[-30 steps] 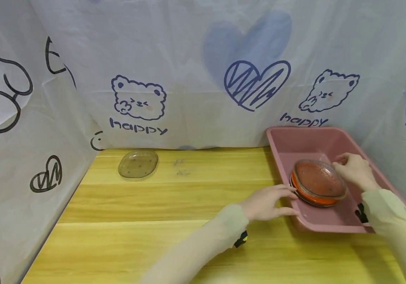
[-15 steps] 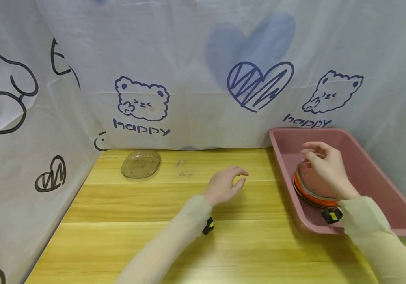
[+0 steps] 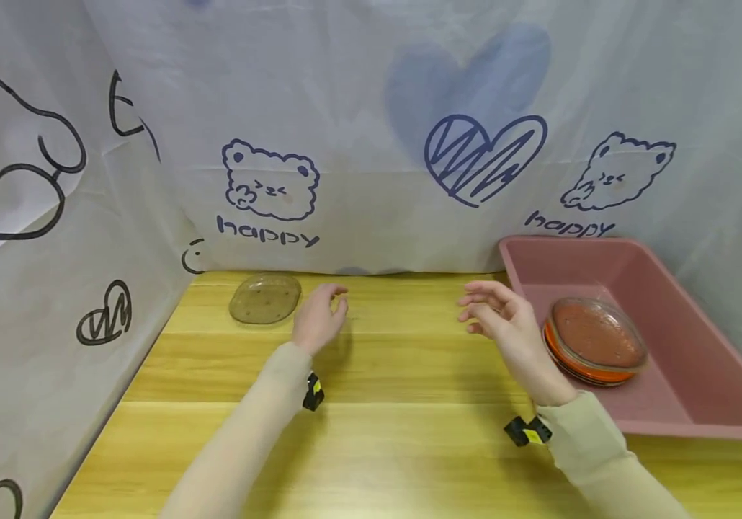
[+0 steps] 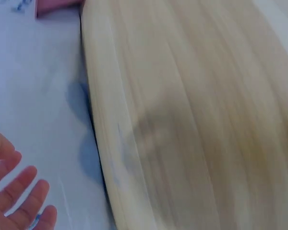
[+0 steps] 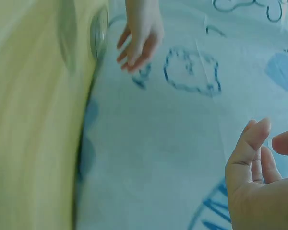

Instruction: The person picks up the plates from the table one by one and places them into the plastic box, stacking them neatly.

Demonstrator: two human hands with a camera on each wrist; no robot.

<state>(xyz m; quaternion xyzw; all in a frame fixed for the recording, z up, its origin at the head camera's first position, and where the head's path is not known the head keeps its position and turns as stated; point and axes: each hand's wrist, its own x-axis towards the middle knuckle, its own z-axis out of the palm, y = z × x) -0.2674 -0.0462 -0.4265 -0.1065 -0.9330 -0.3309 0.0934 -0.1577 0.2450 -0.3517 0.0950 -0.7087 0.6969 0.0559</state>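
A clear oval glass dish [image 3: 264, 298] lies on the wooden table at the back left. Just to its right hovers my left hand [image 3: 319, 317], fingers loosely bent and holding nothing. My right hand [image 3: 507, 328] is in the air left of the pink basin [image 3: 702, 360], its fingers relaxed and nothing in them. Inside the basin sits a stack of dishes [image 3: 594, 339], with orange layers below and a clear glass one on top. In the right wrist view the glass dish [image 5: 100, 33] shows at the table's edge, near the left hand [image 5: 141, 38].
A white cloth [image 3: 371, 202] printed with bears and hearts hangs behind the wooden table [image 3: 397, 432] and along its left side. The basin's walls rise at the right end of the table. Each wrist carries a small black camera [image 3: 526, 431].
My left hand has moved from the basin's left rim across to the glass dish. My right hand has left the dish stack and come out over the basin's left side.
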